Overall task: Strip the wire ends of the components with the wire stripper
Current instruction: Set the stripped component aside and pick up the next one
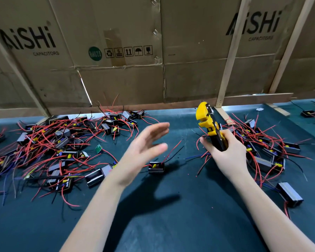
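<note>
Cardboard cartons wall a dark green mat heaped with tangled components either side; the right hand clamps the yellow wire stripper upright, the left hand hovers open over a lone component, likely light, best held by its rigid body, its thin leads floppy

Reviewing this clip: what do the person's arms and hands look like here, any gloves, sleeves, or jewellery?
Both forearms are bare up to the frame's lower edge; no sleeves show. The left hand and the right hand wear no gloves. No rings, watch or wristband show on the sides facing the camera. The left hand is slightly motion-blurred.
</note>
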